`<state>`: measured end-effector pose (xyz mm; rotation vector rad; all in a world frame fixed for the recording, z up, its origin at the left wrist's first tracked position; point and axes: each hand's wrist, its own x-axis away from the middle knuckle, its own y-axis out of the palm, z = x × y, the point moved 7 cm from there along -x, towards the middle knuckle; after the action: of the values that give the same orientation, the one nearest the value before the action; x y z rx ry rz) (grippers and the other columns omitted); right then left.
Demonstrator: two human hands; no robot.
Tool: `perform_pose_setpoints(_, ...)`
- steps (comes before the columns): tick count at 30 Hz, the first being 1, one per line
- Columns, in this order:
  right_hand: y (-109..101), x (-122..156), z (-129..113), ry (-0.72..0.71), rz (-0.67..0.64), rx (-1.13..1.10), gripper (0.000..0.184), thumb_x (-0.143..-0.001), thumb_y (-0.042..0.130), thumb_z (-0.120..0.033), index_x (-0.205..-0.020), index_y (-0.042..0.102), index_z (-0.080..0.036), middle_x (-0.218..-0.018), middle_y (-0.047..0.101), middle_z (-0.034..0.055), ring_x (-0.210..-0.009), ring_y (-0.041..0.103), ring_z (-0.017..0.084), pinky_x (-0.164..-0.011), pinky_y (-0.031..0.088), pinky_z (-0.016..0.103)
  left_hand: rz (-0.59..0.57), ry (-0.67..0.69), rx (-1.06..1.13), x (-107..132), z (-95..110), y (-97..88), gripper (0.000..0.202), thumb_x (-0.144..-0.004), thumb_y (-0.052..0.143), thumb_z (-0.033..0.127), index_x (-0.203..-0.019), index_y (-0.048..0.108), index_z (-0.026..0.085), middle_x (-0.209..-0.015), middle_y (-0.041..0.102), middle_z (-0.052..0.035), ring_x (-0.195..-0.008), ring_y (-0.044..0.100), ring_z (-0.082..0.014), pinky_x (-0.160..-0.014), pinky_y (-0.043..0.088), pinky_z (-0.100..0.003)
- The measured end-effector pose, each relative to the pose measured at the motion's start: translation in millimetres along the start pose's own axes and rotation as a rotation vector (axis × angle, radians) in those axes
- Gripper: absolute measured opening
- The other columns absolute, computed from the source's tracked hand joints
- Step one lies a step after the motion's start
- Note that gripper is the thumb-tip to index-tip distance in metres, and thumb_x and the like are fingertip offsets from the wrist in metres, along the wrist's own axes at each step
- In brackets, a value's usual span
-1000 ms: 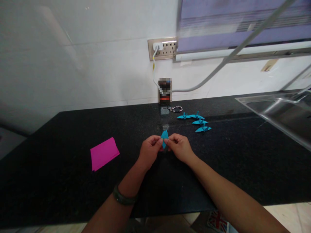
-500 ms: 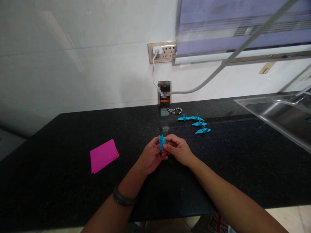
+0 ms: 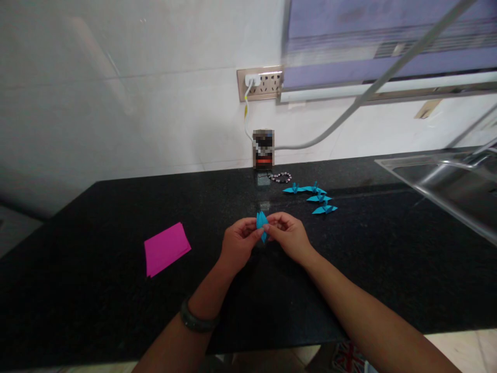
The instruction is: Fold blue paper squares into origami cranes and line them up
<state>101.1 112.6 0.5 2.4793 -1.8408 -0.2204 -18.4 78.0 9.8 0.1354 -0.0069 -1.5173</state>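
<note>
A small folded blue paper piece (image 3: 262,224) stands upright between both my hands above the black countertop (image 3: 97,217). My left hand (image 3: 237,244) pinches its left side with fingers closed. From the other side my right hand (image 3: 288,235) pinches it too. A dark band sits on my left wrist (image 3: 196,320).
Several finished blue paper cranes (image 3: 314,197) lie behind my hands. A stack of pink paper sheets (image 3: 166,248) lies at the left. A bead bracelet (image 3: 279,177) and a small dark device stand by the wall under a socket (image 3: 260,82). A steel sink (image 3: 446,181) is at the right.
The blue piece was turned edge-on between my hands half a second ago; now both hands pinch it from the sides again. Everything else stays put.
</note>
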Motion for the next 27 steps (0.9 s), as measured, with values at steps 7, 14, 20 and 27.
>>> perform_pose_setpoints(7, 1.1, -0.1, -0.9, -0.022, -0.039, -0.019, 0.024, -0.065, 0.066, -0.033, -0.079, 0.051, -0.020, -0.064, 0.053, -0.0027, -0.055, 0.050, 0.010, -0.048, 0.043, 0.023, 0.039, 0.059, -0.054, 0.5, 3.0, -3.5, 0.027, -0.068, 0.063, 0.025, -0.089, 0.048, 0.018, -0.072, 0.064, -0.0011, -0.065, 0.060, -0.0130, -0.061, 0.045, -0.024)
perform_pose_setpoints(14, -0.1, 0.8, -6.4, -0.105, -0.028, 0.088, 0.014, -0.069, 0.061, -0.028, -0.077, 0.052, -0.021, -0.063, 0.051, -0.0032, -0.054, 0.048, 0.010, -0.050, 0.041, 0.023, 0.032, 0.102, -0.136, 0.5, 4.3, -3.5, 0.022, -0.070, 0.061, 0.025, -0.089, 0.051, 0.018, -0.077, 0.064, -0.0021, -0.071, 0.060, -0.0137, -0.065, 0.045, -0.025)
perform_pose_setpoints(20, 2.6, 0.5, -7.4, -0.085, -0.119, 0.100, 0.015, -0.070, 0.061, -0.030, -0.074, 0.052, -0.019, -0.067, 0.052, -0.0024, -0.055, 0.051, 0.010, -0.051, 0.043, 0.023, -0.003, 0.026, -0.029, -2.5, 0.2, -5.5, 0.027, -0.068, 0.064, 0.025, -0.090, 0.051, 0.017, -0.071, 0.064, -0.0006, -0.062, 0.059, -0.0122, -0.060, 0.045, -0.024)
perform_pose_setpoints(27, 4.9, 1.2, -6.9, -0.052, -0.203, 0.035, 0.016, -0.071, 0.062, -0.031, -0.078, 0.054, -0.019, -0.067, 0.055, -0.0021, -0.057, 0.054, 0.009, -0.054, 0.046, 0.023, -0.039, -0.052, 0.021, -2.4, -0.8, -4.8, 0.019, -0.066, 0.065, 0.024, -0.082, 0.060, 0.014, -0.067, 0.061, 0.0000, -0.058, 0.057, -0.0101, -0.056, 0.047, -0.023)
